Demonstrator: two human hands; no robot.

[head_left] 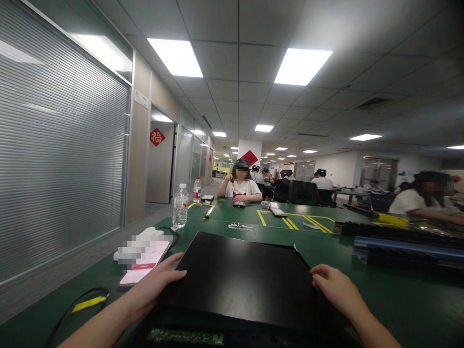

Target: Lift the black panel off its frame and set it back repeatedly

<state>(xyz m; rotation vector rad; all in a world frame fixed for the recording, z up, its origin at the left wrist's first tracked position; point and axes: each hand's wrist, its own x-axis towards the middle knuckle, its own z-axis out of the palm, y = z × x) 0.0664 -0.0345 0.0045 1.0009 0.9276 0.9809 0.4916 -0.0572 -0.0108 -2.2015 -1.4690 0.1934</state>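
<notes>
Your left hand [154,286] grips one edge of the flat, black, rectangular panel [242,275] between your hands; your right hand [334,286] pinches the opposite edge. Uneven pulling could twist it or scrape the narrow green circuit board [184,337] nearer you than your left hand.

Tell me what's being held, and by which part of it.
A flat black panel, held by opposite sides: the left grip at its left edge, the right grip at its right edge.
</notes>
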